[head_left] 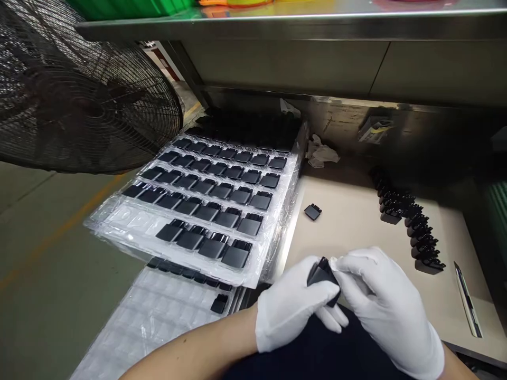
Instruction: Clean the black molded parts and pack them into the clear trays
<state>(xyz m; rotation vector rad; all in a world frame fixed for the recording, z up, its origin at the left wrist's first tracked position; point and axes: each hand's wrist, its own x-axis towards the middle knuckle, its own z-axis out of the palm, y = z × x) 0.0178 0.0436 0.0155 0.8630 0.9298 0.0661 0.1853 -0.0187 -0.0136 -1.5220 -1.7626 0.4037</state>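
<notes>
My left hand (295, 305), in a white glove, is closed around a small black part (324, 279) near the table's front edge. My right hand (380, 301), also gloved, has its thumb and forefinger pinched at the upper end of that part; whether anything else is between those fingertips is too small to tell. Further back on the beige table (340, 232) lies one single black part (312, 211). A clear plastic tray (130, 219) on the left holds rows of similar black parts (235, 253), with bare slots at its front left.
A second tray (146, 311) lies lower at the left. Several black pieces (422, 237) stand in rows at the right, beside a pen-like tool (467, 301). Crumpled white gloves (321, 153) lie at the back. A large fan (87, 105) and an overhead shelf (297, 27) border the workspace.
</notes>
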